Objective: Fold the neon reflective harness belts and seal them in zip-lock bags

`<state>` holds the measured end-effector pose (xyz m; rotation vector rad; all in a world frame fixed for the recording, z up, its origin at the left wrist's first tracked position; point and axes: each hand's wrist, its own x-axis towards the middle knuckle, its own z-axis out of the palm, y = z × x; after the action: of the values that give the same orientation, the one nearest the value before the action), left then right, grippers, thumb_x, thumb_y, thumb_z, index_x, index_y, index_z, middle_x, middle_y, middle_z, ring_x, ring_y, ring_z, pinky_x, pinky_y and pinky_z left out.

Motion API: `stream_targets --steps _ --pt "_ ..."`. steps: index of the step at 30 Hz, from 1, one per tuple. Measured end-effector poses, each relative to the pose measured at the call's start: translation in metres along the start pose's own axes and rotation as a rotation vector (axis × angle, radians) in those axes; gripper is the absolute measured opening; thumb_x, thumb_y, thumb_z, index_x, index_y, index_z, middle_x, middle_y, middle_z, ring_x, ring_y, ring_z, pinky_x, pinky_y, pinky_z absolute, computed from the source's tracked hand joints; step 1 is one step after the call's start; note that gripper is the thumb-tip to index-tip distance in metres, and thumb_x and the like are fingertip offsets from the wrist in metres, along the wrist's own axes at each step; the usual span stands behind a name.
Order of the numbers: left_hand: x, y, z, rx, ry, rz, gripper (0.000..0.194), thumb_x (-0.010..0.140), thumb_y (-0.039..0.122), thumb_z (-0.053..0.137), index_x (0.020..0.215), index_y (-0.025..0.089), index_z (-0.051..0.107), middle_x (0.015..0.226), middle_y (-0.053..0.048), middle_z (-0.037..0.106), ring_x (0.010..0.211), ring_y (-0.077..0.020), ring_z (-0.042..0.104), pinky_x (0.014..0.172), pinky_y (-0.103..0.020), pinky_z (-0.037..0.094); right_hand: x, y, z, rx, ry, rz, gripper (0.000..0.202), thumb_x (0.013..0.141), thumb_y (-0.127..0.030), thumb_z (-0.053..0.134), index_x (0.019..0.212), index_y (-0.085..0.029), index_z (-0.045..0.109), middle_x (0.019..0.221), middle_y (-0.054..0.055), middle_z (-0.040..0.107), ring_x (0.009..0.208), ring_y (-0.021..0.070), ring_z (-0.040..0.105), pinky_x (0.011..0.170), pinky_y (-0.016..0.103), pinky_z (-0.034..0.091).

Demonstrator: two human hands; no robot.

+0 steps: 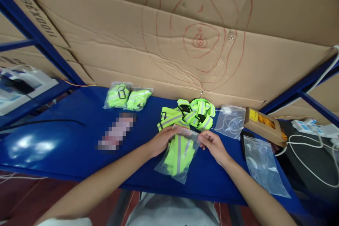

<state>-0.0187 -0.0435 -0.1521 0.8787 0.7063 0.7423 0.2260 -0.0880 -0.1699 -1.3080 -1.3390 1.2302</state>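
Webbing [179,155], neon yellow with grey stripe, folded inside clear bag [182,178]

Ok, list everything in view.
Held bag: one, clear and lime, front centre
Packed bags: two, clear and lime, back left
Loose straps: one pile, lime, back centre
Cable bag: one, clear, back right
Flat bag: one, clear, front right
Box: one, brown, right
Power strips: at least two, white, sides
Cables: several, mostly white, sides
Blurred patch: one, pinkish, left
Table: one, blue, beneath
Cardboard wall: one, brown, behind
Frame bars: several, blue, sides
Floor: one, reddish, below
Left grip: one, bag's top left
Right grip: one, bag's top right
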Motion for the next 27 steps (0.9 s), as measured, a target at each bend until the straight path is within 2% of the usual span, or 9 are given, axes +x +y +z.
stream_targets --steps 6,13,17,20,23,27 --pt "0.001 -0.002 0.003 0.001 0.07 0.042 0.045 0.082 0.054 0.082 0.108 0.018 0.082 0.112 -0.008 0.081 0.107 -0.0271 0.072 0.095 -0.031 0.051 0.005 0.0 0.003 0.015 0.092 -0.036 0.045 0.074 -0.062 0.084 0.076 -0.02 0.067 0.062 -0.001 0.063 0.056 0.0129 0.053 0.055 0.027 0.043" --pt "0.006 0.0 -0.002 0.003 0.109 0.112 0.046 0.083 0.054 0.081 0.109 0.016 0.081 0.116 -0.009 0.079 0.112 -0.0285 0.07 0.1 -0.033 0.049 0.003 -0.005 -0.003 0.024 0.071 -0.037 0.041 0.084 -0.06 0.075 0.089 -0.019 0.075 0.078 0.005 0.073 0.064 0.0156 0.061 0.059 0.029 0.048" --pt "0.006 0.002 -0.004 0.001 0.121 0.106 0.047 0.084 0.053 0.08 0.113 0.016 0.08 0.114 -0.01 0.08 0.104 -0.0283 0.072 0.095 -0.035 0.051 0.006 -0.004 -0.008 0.053 0.144 -0.044 0.039 0.087 -0.059 0.072 0.091 -0.02 0.071 0.079 0.004 0.07 0.069 0.0151 0.061 0.059 0.027 0.048" --pt "0.004 0.003 -0.003 0.0 0.111 0.097 0.047 0.084 0.054 0.08 0.113 0.016 0.08 0.114 -0.01 0.08 0.104 -0.0286 0.072 0.094 -0.034 0.051 0.006 -0.004 -0.006 0.064 0.131 -0.043 0.038 0.085 -0.057 0.074 0.098 -0.021 0.071 0.081 0.003 0.069 0.069 0.0147 0.061 0.06 0.027 0.05" --pt "0.003 0.003 -0.002 0.001 0.098 0.093 0.046 0.084 0.054 0.08 0.111 0.017 0.081 0.119 -0.01 0.079 0.11 -0.0291 0.071 0.096 -0.033 0.051 0.004 -0.003 -0.002 0.056 0.097 -0.033 0.036 0.084 -0.055 0.076 0.092 -0.02 0.07 0.075 0.002 0.067 0.065 0.0148 0.06 0.059 0.028 0.05" --pt "0.001 0.002 0.001 0.002 0.067 0.075 0.047 0.084 0.055 0.079 0.112 0.018 0.081 0.122 -0.009 0.078 0.111 -0.0287 0.071 0.097 -0.032 0.051 0.002 0.002 0.002 0.049 0.129 -0.058 0.035 0.085 -0.055 0.075 0.082 -0.022 0.063 0.067 -0.002 0.059 0.06 0.0131 0.054 0.056 0.027 0.045"
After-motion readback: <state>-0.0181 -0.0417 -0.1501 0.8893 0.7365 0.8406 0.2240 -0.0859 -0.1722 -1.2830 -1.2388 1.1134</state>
